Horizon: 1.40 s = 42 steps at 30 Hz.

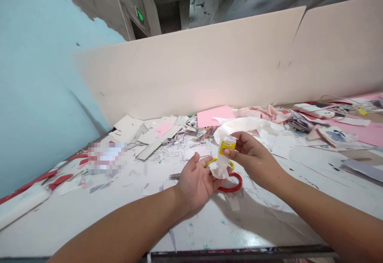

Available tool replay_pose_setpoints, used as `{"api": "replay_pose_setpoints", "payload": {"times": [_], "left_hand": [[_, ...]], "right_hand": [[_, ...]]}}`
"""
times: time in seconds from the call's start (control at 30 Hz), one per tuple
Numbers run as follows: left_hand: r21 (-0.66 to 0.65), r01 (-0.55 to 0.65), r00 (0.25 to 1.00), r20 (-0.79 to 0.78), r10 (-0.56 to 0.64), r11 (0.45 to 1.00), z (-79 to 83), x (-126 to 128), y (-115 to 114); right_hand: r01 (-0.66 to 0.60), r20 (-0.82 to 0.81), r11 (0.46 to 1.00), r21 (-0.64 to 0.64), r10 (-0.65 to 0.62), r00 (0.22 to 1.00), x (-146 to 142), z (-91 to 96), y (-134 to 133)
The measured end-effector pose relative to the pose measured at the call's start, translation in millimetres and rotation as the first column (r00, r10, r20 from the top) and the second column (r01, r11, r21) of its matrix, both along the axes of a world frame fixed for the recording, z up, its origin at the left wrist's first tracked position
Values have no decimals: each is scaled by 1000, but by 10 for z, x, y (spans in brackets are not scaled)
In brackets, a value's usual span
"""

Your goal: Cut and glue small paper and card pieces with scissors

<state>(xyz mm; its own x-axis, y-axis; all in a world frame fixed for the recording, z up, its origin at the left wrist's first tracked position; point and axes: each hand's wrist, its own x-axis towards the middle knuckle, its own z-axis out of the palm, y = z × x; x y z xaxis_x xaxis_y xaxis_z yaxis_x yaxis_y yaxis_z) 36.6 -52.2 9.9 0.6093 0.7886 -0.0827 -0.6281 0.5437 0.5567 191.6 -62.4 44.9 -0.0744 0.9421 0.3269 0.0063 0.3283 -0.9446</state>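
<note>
Fingers, right hand, pinch bottle — left hand open by scissors; scrap-strewn table, blue wall.

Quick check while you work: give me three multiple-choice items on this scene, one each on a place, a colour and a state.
1. Where is the yellow-labelled tube? A: in the right hand; B: on the board; C: on the floor.
2. What colour are the handles of the scissors? A: blue; B: red and yellow; C: black.
3. How is the left hand set? A: clenched; B: gloved; C: open, palm up.

Answers: A, its fingers pinch the tube; B, both loops show by the hands; C, its bare fingers are spread.
</note>
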Motion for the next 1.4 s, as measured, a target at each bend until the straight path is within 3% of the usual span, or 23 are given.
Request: {"api": "replay_pose_setpoints", "payload": {"times": [0.77, 1.4], "left_hand": [[15, 17, 1000, -11, -17, 1000, -6, 7, 0], [17, -27, 1000, -3, 27, 999, -30, -4, 12]], "right_hand": [[-1, -59, 1000, -17, 0, 998, -65, 22, -35], [20, 49, 999, 40, -22, 999, 15, 13, 23]]}}
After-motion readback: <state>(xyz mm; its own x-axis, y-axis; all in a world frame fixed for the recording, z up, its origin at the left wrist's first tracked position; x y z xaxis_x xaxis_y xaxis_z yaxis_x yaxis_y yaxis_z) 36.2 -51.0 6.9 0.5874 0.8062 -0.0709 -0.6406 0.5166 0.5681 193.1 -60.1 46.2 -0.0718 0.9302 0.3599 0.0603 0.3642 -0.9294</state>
